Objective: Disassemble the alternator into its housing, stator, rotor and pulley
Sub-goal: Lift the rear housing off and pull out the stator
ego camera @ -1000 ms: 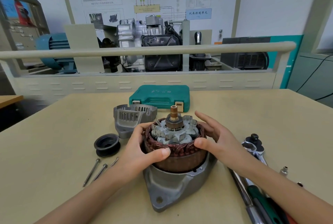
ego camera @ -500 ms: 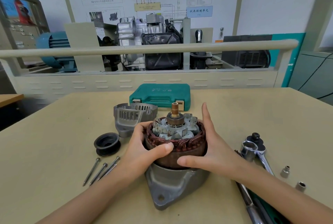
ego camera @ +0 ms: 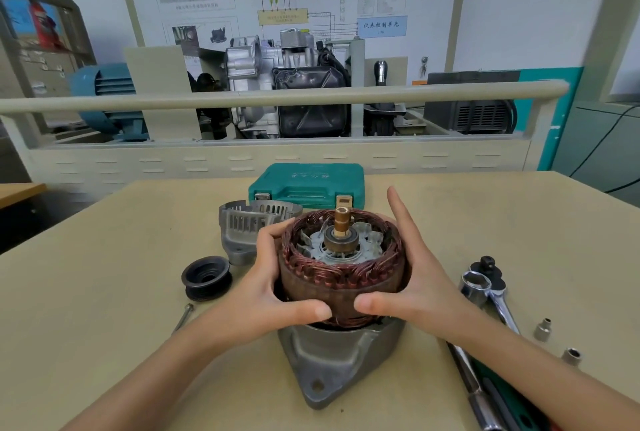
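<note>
**Both hands around the copper winding ring**

Beige tabletop (ego camera: pixel 104 292) fills the foreground, with a railed bench of engine parts and wall charts behind it. Near the middle of the table sits the grey metal housing (ego camera: pixel 332 361), and just above its rim is the copper winding ring (ego camera: pixel 341 278), tilted slightly toward the camera. Inside the ring stands the rotor (ego camera: pixel 343 243), its brass-coloured shaft end pointing up.

The left hand (ego camera: pixel 270 295) grips the ring's left side, thumb pressed across the front and fingers curled round the back. The right hand (ego camera: pixel 415 288) grips the right side, thumb meeting the front near the left thumb, while its index finger points straight up behind the ring.

A black pulley (ego camera: pixel 206 277) lies on the table to the left, apart from the housing. Behind it rests a slotted grey cover (ego camera: pixel 247 226), and a long bolt (ego camera: pixel 183 318) lies nearby. A green tool case (ego camera: pixel 308 184) sits further back. A ratchet wrench (ego camera: pixel 485 288) and two small sockets (ego camera: pixel 542 328) lie to the right.
</note>
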`<action>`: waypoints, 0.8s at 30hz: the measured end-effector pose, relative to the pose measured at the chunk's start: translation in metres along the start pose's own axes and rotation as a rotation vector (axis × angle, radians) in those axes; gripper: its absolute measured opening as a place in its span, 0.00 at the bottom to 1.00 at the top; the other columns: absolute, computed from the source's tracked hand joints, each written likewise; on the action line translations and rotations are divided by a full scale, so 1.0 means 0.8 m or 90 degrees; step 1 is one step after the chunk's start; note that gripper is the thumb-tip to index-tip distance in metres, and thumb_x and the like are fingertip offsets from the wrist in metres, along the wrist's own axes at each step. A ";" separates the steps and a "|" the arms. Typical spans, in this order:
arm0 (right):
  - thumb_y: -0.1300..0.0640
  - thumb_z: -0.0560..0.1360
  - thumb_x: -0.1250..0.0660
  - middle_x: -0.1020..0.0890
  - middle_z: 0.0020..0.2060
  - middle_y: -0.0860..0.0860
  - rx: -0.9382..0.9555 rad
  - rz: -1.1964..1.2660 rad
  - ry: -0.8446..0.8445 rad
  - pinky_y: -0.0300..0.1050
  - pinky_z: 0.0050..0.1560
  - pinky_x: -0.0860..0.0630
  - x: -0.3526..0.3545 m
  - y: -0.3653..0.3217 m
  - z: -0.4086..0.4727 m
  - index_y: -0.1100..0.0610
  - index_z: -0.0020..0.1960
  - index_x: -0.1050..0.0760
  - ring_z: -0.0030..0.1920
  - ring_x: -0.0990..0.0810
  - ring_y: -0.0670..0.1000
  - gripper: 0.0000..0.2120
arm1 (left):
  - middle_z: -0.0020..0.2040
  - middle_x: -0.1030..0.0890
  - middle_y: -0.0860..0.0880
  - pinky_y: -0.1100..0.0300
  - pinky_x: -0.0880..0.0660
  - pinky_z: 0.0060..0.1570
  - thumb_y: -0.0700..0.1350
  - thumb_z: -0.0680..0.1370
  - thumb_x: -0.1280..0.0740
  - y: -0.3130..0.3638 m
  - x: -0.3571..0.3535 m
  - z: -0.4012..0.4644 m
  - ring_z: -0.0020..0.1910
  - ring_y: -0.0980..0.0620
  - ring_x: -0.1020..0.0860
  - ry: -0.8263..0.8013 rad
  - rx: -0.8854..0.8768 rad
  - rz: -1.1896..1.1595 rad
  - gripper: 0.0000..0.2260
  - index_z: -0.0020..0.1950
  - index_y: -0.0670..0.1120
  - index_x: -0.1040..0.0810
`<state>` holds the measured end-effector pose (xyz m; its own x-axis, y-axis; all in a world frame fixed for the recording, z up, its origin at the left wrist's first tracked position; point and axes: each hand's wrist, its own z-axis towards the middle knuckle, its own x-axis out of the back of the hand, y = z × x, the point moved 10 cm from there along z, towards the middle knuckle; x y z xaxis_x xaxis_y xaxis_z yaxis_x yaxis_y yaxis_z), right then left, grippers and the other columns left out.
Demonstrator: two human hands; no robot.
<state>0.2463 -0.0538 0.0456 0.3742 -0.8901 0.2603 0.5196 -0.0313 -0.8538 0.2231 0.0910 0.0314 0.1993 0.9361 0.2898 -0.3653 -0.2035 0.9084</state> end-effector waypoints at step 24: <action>0.20 0.51 0.36 0.24 0.51 0.24 -0.044 -0.069 0.099 0.22 0.45 0.30 0.007 0.004 -0.002 0.37 0.58 0.33 0.53 0.25 0.30 0.40 | 0.63 0.26 0.54 0.67 0.23 0.49 0.60 0.50 0.18 0.000 0.008 -0.004 0.59 0.62 0.23 0.161 -0.014 -0.071 0.47 0.63 0.59 0.37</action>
<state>0.2489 -0.0593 0.0435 0.1931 -0.9393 0.2837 0.4946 -0.1566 -0.8549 0.2219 0.0980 0.0323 0.0065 0.9948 0.1015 -0.3737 -0.0917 0.9230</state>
